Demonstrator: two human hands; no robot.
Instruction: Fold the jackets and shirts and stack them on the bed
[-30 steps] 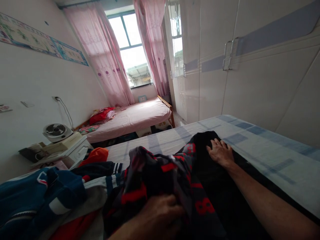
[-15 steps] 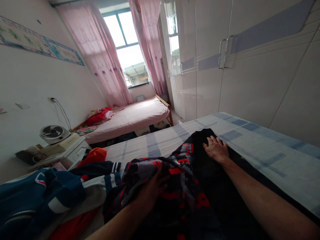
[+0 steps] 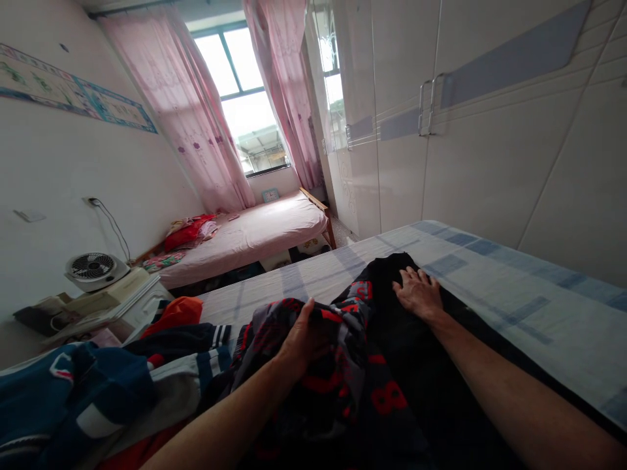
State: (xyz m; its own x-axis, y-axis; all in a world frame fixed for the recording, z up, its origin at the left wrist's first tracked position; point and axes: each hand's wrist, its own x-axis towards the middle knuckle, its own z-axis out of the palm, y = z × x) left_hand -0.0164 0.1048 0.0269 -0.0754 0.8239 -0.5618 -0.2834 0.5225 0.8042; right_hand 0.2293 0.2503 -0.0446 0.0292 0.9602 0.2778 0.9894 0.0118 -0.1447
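A black garment with a grey and red printed part, showing letters and a figure 8, lies spread and partly bunched on the near bed. My right hand rests flat on the plain black part near its far end, fingers spread. Among the folds of the printed part is my left hand, thumb up along the cloth; its other fingers are mostly in shadow and folds, and the fabric bunches around them.
Teal, white and orange clothes lie in a heap at left on the blue-and-white bed sheet. Beyond stand a fan on a cluttered cabinet, a pink-covered bed and a white wardrobe.
My left hand has shifted slightly up within the printed cloth, which is now more gathered around it. The right hand stays flat on the black part. The view has turned slightly right.
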